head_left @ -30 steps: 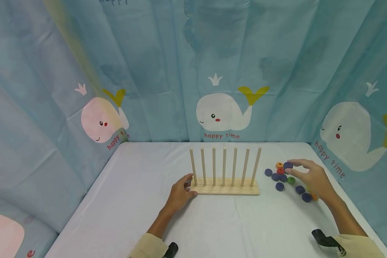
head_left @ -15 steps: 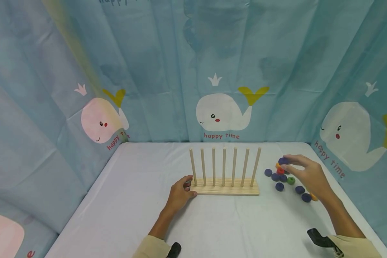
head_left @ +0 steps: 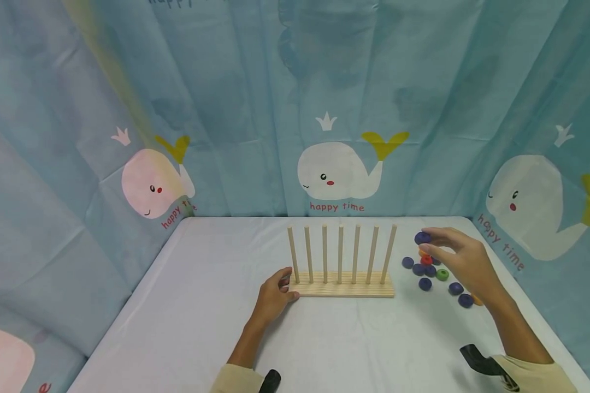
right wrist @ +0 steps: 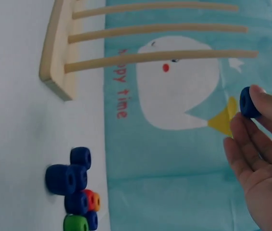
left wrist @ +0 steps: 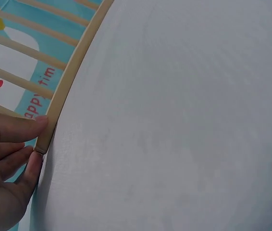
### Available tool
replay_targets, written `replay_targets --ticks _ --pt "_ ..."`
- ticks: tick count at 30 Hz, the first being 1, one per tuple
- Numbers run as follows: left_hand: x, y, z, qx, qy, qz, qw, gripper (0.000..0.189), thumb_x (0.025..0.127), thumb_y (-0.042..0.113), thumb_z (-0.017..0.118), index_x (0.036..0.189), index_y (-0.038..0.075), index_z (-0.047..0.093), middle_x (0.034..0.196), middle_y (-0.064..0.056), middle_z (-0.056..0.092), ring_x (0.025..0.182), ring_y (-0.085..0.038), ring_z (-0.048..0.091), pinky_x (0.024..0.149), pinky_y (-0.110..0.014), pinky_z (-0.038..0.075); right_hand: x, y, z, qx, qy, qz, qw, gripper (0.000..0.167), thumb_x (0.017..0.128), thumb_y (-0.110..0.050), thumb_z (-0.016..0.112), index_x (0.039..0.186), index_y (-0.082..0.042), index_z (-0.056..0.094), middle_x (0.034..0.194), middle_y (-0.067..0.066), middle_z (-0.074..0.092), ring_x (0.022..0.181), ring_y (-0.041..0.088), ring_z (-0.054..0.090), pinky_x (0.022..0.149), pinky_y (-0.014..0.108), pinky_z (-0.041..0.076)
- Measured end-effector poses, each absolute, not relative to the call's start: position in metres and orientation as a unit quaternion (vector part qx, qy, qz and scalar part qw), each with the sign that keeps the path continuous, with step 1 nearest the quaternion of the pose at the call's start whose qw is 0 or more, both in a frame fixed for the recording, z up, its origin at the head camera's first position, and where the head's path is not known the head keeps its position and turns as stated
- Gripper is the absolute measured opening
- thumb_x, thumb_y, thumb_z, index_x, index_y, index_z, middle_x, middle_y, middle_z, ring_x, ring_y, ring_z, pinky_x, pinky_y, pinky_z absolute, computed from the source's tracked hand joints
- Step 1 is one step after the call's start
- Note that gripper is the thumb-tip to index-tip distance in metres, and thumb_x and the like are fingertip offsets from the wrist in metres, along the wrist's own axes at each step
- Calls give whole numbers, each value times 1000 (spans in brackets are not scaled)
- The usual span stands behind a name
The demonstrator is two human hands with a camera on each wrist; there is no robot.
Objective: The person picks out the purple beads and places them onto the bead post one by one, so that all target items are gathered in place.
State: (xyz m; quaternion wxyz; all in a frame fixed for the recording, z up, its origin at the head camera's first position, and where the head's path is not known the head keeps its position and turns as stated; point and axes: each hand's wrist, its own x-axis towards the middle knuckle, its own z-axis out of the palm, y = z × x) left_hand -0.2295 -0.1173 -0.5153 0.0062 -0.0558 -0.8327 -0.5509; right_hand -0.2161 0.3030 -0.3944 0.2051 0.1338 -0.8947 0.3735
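A wooden peg rack (head_left: 341, 291) with a row of upright pegs stands mid-table. At its left end my left hand (head_left: 273, 299) grips the base, the thumb on the front edge and fingers round the end, as the left wrist view shows the rack's base (left wrist: 73, 72) between them. My right hand (head_left: 464, 265) is raised over the loose beads, pinching a dark blue bead (head_left: 422, 238) between thumb and fingertips. In the right wrist view this blue bead (right wrist: 246, 102) is off the table, its other fingers loosely curved below, to the right of the pegs' tips.
Right of the rack lie several loose blue beads (head_left: 425, 284), a red bead (head_left: 426, 260), a green bead (head_left: 442, 274) and an orange bead (head_left: 478, 300), partly hidden. Behind the white-covered table (head_left: 216, 273) hangs a blue whale-print curtain (head_left: 246, 164).
My right hand has lifted the blue bead from the pile, moving up and to the left. My left hand keeps its hold on the rack's end.
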Motion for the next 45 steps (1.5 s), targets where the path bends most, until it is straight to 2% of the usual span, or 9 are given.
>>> replay_targets --ticks 2,4,6,11,17,28,32,38,45 --pt "-230 -117 -516 -56 -832 -551 8 67 81 3 76 142 6 48 134 -13 56 118 -28 57 95 -33 52 -214 299 -390 142 -892 375 209 39 90 -28 71 128 -21 62 111 -4 67 103 -1 58 98 30 49" --pt "-230 -117 -517 -56 -833 -550 8 67 81 2 76 142 6 48 136 -13 55 119 -27 56 96 -33 51 -213 295 -385 152 -887 380 214 38 90 -26 72 127 -21 63 111 -5 67 102 -1 59 94 13 45" --pt "-230 -117 -517 -57 -833 -550 9 67 81 2 76 142 6 47 136 -13 54 120 -28 56 97 -33 50 -211 291 -382 164 -882 384 219 38 90 -24 72 126 -20 64 110 -6 67 101 -2 59 90 4 40" --pt "-231 -118 -518 -56 -831 -554 5 66 82 1 75 142 6 47 137 -12 54 120 -26 55 97 -32 51 -207 284 -374 179 -876 386 229 40 88 -19 73 127 -19 64 110 -6 67 102 -3 59 92 3 37" --pt "-230 -119 -518 -54 -829 -556 7 66 82 2 75 142 7 48 138 -11 53 121 -26 55 98 -34 50 -204 277 -366 193 -869 401 216 38 88 -18 74 125 -21 65 108 -8 66 101 3 60 94 5 38" --pt "-231 -119 -519 -58 -827 -560 6 66 81 0 75 142 5 48 138 -12 53 122 -26 54 98 -31 49 -201 259 -358 218 -868 382 230 39 86 -15 76 123 -19 66 106 -9 67 97 4 61 88 8 46" --pt "-230 -120 -520 -59 -825 -562 5 66 81 -1 74 142 6 48 138 -12 53 121 -26 54 98 -32 49 -200 253 -356 228 -868 379 226 38 86 -17 76 123 -23 66 106 -13 65 96 4 61 82 12 50" --pt "-229 -122 -519 -61 -825 -562 7 67 80 -2 75 141 6 49 137 -12 53 120 -27 55 98 -33 50 -201 241 -353 247 -865 374 226 39 87 -18 75 124 -22 66 107 -15 65 95 5 62 80 13 50" --pt "-230 -121 -520 -59 -821 -568 5 66 81 -3 74 141 7 49 138 -11 53 121 -25 55 97 -29 49 -202 226 -348 267 -850 392 228 39 85 -15 76 123 -22 66 105 -12 65 96 6 61 86 13 49"
